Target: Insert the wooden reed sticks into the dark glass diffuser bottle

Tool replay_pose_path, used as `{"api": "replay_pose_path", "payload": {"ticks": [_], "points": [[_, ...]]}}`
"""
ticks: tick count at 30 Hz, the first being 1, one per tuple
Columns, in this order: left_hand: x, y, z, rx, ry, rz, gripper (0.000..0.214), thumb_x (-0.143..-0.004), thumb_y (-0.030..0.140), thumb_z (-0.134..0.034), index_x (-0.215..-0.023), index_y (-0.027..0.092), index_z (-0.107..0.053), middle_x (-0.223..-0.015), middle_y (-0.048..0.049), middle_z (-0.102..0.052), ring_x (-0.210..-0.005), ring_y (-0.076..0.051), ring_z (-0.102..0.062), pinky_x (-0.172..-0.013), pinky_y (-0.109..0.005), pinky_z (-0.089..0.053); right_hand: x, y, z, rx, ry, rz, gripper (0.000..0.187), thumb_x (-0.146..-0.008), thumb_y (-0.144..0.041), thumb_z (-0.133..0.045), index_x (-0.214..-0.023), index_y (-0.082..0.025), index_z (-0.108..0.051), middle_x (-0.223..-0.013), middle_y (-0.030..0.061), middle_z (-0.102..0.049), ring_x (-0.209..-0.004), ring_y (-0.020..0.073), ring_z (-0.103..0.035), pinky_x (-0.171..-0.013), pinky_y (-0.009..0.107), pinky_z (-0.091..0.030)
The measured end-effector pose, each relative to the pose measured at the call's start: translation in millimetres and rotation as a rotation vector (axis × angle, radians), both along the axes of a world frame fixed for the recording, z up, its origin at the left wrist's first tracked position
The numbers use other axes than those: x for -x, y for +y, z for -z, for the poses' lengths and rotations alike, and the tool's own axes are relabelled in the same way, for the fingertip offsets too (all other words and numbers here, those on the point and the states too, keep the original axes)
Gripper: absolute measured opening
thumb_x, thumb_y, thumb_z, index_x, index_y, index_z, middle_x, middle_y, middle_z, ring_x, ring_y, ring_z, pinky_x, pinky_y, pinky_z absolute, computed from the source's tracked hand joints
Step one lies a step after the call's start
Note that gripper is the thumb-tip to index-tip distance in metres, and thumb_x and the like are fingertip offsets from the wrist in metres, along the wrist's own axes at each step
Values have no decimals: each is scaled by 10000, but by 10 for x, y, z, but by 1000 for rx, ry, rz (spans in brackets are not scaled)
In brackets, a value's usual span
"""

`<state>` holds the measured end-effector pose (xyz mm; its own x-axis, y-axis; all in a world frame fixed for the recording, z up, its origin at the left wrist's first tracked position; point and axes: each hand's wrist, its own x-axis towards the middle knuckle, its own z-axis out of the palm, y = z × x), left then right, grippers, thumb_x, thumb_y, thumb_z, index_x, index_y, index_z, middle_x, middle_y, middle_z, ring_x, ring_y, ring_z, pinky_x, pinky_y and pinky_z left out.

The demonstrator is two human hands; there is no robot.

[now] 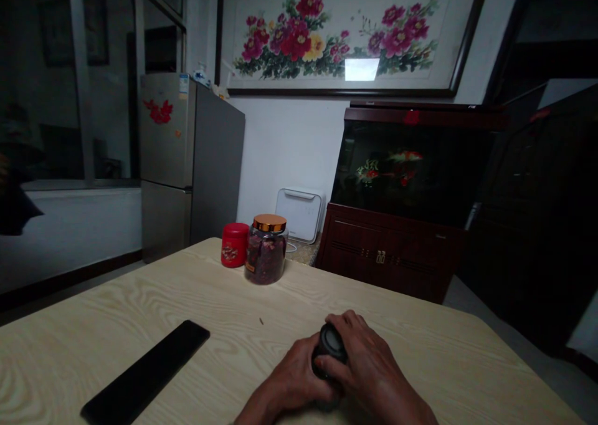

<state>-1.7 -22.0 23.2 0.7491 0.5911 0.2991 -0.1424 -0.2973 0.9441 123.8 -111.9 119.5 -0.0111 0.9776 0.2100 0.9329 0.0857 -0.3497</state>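
Near the front edge of the table, both my hands are wrapped round a black cylindrical bottle point(332, 339) with a round, ridged lid facing up toward me. My left hand point(299, 370) grips its left side, fingers closed and partly hidden behind it. From the right, my right hand point(369, 358) closes round the lid end, its thumb across the near side. The bottle's lower part is mostly covered by my hands.
A long black flat mat point(147, 375) lies at left on the wooden table point(224, 350). At the far edge stand a red canister point(234, 245) and a clear jar of dried flowers point(265, 253) with a copper lid. Beyond are a fridge point(217, 163) and fish tank point(411, 169).
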Motion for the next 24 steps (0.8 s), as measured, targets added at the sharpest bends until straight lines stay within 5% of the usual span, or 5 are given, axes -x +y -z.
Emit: {"api": "replay_pose_path", "payload": {"ticks": [6, 14, 19, 24], "points": [[-16, 20, 27, -16, 60, -70, 493, -525, 132, -763, -1002, 117, -639, -881, 8, -627, -766, -151, -510, -634, -207, -401, -98, -9, -25, -101, 163, -198, 560, -684, -93, -565, -1228, -226, -552, -1178, 64, -571, -1125, 223, -507, -999, 347, -393], [36, 21, 26, -102, 180, -170, 558, -501, 268, -859, -1008, 157, -655, -880, 17, -631, -805, -158, -532, -663, -218, -396, -376, -10, -138, -166, 512, -106, 441, -825, -295, -603, -1248, -279, -482, -1258, 62, -513, -1104, 219, -553, -905, 359, -470], [52, 11, -2, -119, 233, -192, 569, -496, 289, -867, -1012, 173, -658, -891, 18, -645, -794, -156, -547, -659, -225, -405, -672, 199, 84, -118, 606, -18, 291, -808, -400, -630, -1016, -216, -544, -966, 41, -642, -899, 219, -619, -774, 344, -484], [50, 23, 21, -111, 239, -197, 564, -490, 290, -869, -999, 175, -655, -867, 26, -635, -768, -146, -540, -632, -217, -398, -761, 414, 442, -142, 645, 49, 281, -754, -392, -674, -920, -201, -553, -906, 48, -668, -857, 222, -622, -736, 326, -478]]}}
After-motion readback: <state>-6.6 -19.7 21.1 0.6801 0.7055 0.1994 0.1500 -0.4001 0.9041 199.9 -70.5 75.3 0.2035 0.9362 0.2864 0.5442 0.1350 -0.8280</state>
